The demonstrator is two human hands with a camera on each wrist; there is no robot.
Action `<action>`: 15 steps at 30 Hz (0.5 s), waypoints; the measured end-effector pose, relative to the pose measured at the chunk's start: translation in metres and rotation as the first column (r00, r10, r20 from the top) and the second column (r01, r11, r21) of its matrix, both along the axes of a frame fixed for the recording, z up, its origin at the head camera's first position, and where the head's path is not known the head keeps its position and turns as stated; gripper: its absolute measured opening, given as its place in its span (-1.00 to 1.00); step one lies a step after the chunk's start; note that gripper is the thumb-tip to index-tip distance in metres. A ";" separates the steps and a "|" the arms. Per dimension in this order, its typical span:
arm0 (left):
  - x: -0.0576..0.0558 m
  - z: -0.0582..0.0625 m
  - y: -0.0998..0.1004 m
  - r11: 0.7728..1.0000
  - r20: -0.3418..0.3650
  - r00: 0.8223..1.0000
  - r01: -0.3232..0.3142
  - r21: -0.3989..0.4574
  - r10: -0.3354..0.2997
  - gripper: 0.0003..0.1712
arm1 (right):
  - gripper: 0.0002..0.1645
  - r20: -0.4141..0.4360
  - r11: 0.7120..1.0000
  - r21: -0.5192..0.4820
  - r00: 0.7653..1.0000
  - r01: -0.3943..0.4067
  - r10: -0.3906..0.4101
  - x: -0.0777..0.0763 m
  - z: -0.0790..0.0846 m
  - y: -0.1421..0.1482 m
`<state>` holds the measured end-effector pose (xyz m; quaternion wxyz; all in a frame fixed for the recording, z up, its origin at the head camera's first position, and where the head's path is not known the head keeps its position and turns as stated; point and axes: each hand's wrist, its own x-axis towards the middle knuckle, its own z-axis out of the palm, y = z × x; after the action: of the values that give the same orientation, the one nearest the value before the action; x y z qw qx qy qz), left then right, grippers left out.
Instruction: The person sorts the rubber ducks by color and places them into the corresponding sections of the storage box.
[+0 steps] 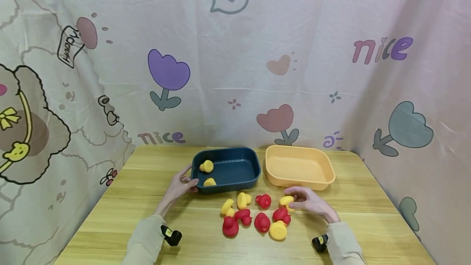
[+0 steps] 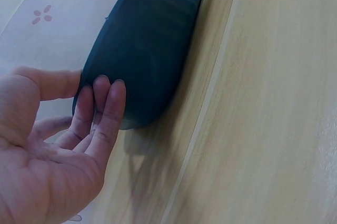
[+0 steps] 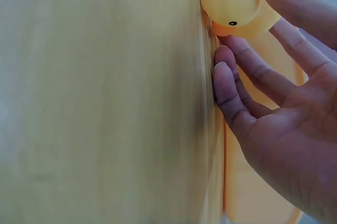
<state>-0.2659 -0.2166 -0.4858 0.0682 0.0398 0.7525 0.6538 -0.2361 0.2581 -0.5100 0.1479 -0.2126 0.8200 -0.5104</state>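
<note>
My left hand (image 1: 181, 185) grips the left end of a dark blue bin (image 1: 235, 185), thumb at the rim and fingertips against the outer wall in the left wrist view. Two yellow rubber ducks, one of them a duck (image 1: 207, 166) near the back, lie inside its left part. With thumb and fingers my right hand (image 1: 309, 200) holds a yellow rubber duck (image 3: 231, 0) at the right edge of the duck group. A red rubber duck (image 1: 281, 215) lies just in front of that one. Part of the held duck is hidden behind the fingers.
A light orange bin (image 1: 299, 182) stands right of the blue one, behind my right hand. Several red and yellow ducks, such as a red duck (image 1: 262, 223) and a yellow duck (image 1: 278, 230), lie close together on the wooden table (image 1: 110, 224). A printed curtain (image 1: 228, 60) hangs behind.
</note>
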 end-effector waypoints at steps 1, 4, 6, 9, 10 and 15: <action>0.000 0.000 0.000 1.000 0.000 1.000 0.002 0.002 -0.002 -0.10 | -0.40 0.003 1.000 -0.006 1.000 -0.001 0.001 0.000 0.000 0.000; 0.000 0.000 0.001 1.000 0.004 1.000 -0.001 0.005 0.000 -0.10 | -0.40 -0.004 1.000 -0.015 1.000 -0.013 0.013 0.000 0.000 -0.001; 0.000 0.000 0.000 1.000 0.002 1.000 0.001 0.002 -0.001 -0.10 | -0.41 -0.004 1.000 -0.015 1.000 -0.012 0.012 0.000 0.000 -0.001; 0.000 -0.001 0.000 1.000 0.000 1.000 0.001 -0.003 -0.001 -0.11 | -0.41 -0.001 1.000 -0.014 1.000 -0.013 0.013 0.000 0.001 -0.002; -0.001 -0.001 0.000 1.000 0.001 1.000 0.001 -0.002 -0.001 -0.11 | -0.41 0.000 1.000 -0.014 1.000 -0.014 0.014 0.000 0.001 -0.003; -0.001 -0.001 0.000 1.000 0.003 1.000 0.000 -0.002 0.000 -0.10 | -0.42 -0.001 1.000 -0.019 1.000 -0.023 0.023 0.001 0.003 -0.004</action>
<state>-0.2668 -0.2167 -0.4869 0.0694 0.0388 0.7532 0.6529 -0.2354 0.2539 -0.5075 0.1514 -0.2236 0.8126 -0.5165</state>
